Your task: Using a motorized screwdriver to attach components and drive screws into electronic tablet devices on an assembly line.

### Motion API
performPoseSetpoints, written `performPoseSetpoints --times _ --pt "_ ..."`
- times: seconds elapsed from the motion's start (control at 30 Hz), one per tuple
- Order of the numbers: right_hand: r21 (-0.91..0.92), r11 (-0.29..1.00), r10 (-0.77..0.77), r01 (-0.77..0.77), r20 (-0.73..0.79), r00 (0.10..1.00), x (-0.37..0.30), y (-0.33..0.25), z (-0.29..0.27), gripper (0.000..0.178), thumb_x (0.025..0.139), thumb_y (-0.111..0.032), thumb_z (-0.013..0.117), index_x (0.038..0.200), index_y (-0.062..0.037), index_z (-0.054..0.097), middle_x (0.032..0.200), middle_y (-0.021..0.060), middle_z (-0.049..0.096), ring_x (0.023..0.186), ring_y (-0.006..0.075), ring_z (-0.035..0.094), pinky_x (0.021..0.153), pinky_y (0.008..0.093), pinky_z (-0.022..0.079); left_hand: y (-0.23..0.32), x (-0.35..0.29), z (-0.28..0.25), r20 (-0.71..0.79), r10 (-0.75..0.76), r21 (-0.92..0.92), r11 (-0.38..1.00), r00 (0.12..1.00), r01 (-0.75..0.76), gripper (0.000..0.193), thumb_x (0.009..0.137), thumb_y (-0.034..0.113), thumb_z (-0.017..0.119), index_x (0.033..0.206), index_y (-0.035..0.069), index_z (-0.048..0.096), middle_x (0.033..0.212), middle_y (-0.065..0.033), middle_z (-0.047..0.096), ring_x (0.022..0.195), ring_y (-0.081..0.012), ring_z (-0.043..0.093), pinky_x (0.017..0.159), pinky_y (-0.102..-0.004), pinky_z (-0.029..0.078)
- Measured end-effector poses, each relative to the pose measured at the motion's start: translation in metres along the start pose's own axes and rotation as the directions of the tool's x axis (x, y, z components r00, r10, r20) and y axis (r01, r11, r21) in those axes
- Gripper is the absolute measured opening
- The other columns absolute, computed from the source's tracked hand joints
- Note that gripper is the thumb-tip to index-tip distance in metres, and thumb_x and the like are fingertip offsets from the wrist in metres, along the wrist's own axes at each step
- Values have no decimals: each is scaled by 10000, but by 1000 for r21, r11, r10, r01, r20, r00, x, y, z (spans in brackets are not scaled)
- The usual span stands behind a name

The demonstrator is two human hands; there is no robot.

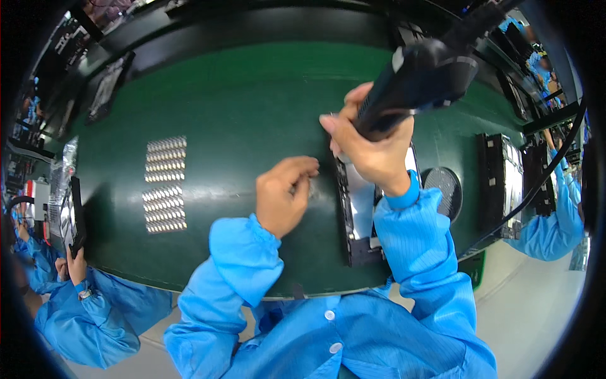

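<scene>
My right hand (379, 148) is wrapped round a thick black handheld power tool (416, 79), which looks like an electric screwdriver. Its working tip is hidden by the hand, and a black lead or arm runs from its upper end. Beneath that hand lies a long black-framed device unit (365, 252) with a silvery panel, partly covered by my right forearm. To the left of the unit, just above the table, my left hand (284, 192) has its fingers curled and fingertips pinched together. Anything between them is too small to tell.
Two sheets of small silvery parts in rows (165, 159) lie on the green table (240, 126) at left. A round black mesh dish (443, 192) sits right of the unit. Further right are black units (502, 183) and a black cable (536, 186). At left, a co-worker's hand (77, 266) holds a dark panel.
</scene>
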State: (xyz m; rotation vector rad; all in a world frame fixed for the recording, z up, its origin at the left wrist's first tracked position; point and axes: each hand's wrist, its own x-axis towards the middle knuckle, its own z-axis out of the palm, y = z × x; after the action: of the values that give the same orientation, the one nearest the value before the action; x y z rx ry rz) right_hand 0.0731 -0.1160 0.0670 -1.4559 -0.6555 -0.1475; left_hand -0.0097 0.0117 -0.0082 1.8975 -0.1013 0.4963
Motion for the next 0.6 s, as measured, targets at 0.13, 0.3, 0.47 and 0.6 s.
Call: performPoseSetpoints --times 0.13,0.3,0.47,0.6 --pt "114 993 45 -40 -39 998 -14 8 0 394 761 76 687 1051 -54 454 635 -5 533 519 73 532 457 219 437 5 -11 4 19 73 61 995 997 -74 189 714 -73 548 861 -6 646 919 -163 666 834 -308 663 747 -361 536" --pt "178 974 135 -137 19 991 -20 -7 -8 483 784 47 691 1204 14 453 626 -1 557 551 48 525 494 209 392 8 -26 16 48 129 32 991 990 -131 195 764 -68 562 922 -11 661 949 -150 680 819 -253 685 737 -325 549" --pt "53 995 82 -88 104 991 -21 12 -12 396 764 67 694 1064 -9 446 659 53 580 531 105 569 474 230 444 10 -26 13 58 113 28 993 992 -114 198 770 -69 573 934 -8 666 971 -142 681 838 -247 685 753 -320 548" --pt "60 993 93 -100 115 989 -20 14 -11 388 756 77 698 1047 -8 456 658 49 578 535 100 571 472 231 450 9 -25 11 71 102 21 994 992 -104 211 776 -64 576 955 0 668 989 -136 679 852 -234 685 768 -309 546"
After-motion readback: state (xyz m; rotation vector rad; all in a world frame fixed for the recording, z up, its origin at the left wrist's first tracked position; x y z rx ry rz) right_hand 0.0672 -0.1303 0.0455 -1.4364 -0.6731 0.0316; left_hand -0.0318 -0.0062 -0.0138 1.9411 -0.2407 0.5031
